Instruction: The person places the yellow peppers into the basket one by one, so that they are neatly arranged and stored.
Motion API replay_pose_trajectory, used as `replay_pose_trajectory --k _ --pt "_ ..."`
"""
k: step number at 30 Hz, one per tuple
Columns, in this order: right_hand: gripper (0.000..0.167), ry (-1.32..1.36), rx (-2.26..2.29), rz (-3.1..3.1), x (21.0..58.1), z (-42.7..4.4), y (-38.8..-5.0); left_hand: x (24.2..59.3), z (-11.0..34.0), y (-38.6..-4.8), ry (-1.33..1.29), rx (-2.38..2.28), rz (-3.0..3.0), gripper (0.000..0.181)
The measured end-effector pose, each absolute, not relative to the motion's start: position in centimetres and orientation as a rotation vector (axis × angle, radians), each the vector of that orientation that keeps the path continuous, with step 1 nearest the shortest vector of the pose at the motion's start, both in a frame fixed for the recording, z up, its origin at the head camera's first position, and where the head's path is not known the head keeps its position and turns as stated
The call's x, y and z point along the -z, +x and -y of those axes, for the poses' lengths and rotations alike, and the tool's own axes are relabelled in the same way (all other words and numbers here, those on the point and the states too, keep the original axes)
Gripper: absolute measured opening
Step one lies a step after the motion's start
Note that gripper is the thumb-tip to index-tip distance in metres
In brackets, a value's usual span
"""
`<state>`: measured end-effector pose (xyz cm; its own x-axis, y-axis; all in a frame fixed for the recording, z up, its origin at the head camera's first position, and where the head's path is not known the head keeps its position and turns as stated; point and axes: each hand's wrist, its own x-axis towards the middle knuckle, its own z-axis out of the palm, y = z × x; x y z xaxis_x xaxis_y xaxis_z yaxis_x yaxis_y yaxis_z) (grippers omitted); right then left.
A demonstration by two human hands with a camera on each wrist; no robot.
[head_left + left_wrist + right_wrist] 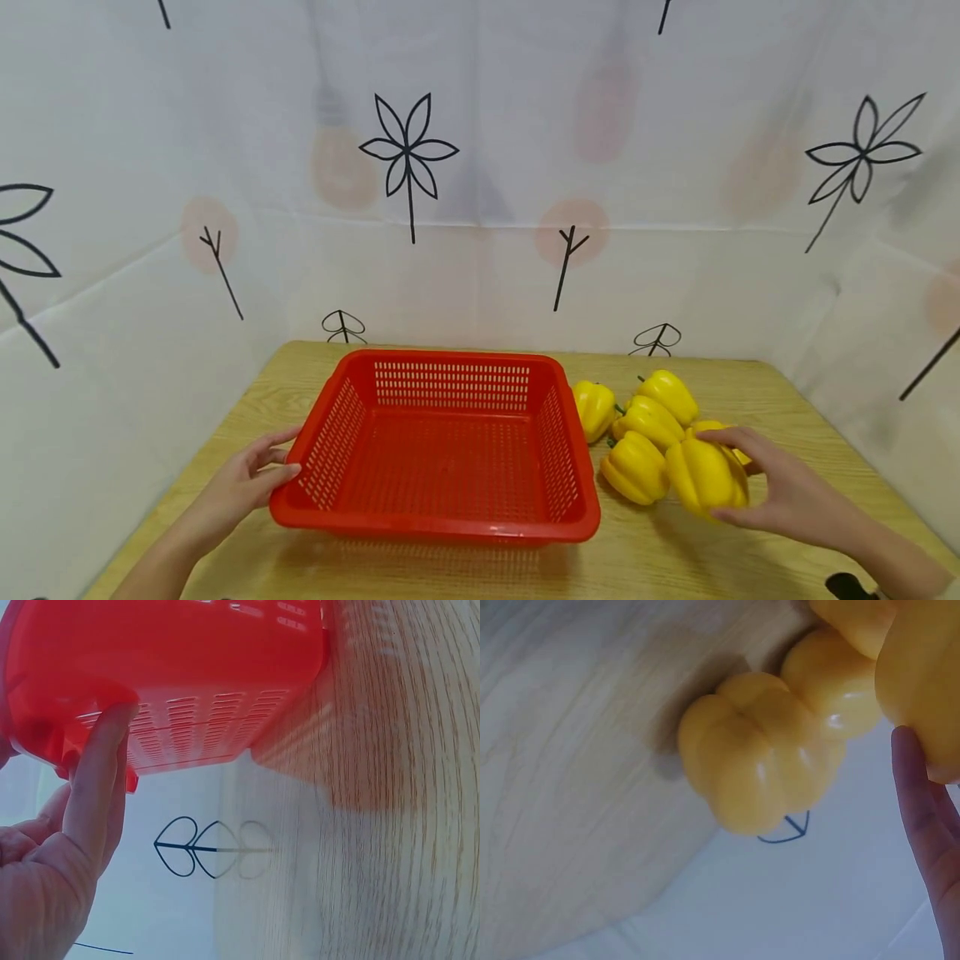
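A red plastic basket with slotted walls stands on the table. My left hand holds its left rim; in the left wrist view the fingers press against the outer wall. Between the thumb and fingers of my right hand is a yellow bell pepper, seemingly raised off the table. In the right wrist view only part of that bell pepper shows at the right edge. Several other yellow bell peppers lie together between the basket and my right hand, one partly hidden behind the held one.
The wooden table reaches back to a white cloth printed with flowers and twigs, which also hangs at both sides. One bell pepper lies close against the basket's right wall. A dark object shows by the right wrist.
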<state>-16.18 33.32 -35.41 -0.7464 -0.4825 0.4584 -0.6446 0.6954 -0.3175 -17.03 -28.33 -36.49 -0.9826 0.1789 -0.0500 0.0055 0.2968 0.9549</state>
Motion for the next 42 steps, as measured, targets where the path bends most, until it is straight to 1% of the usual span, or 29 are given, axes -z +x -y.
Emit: replay_pose_trajectory --k 10,19,29,42 --pt "0.074 0.861 -0.717 2.528 33.7 -31.4 -16.8 36.3 28.4 -16.9 0.117 -1.785 -2.376 0.064" --pt "0.075 0.849 -0.705 2.497 32.8 -29.7 -17.5 36.6 28.5 -16.8 0.095 -1.812 -2.358 0.064" --pt "0.076 0.856 -0.718 2.486 32.1 -28.3 -18.1 36.6 28.4 -17.2 0.146 -1.820 -2.355 0.064" --pt "0.074 0.906 -0.739 2.472 31.0 -26.3 -19.6 36.4 28.3 -17.2 0.132 -1.819 -2.337 0.064"
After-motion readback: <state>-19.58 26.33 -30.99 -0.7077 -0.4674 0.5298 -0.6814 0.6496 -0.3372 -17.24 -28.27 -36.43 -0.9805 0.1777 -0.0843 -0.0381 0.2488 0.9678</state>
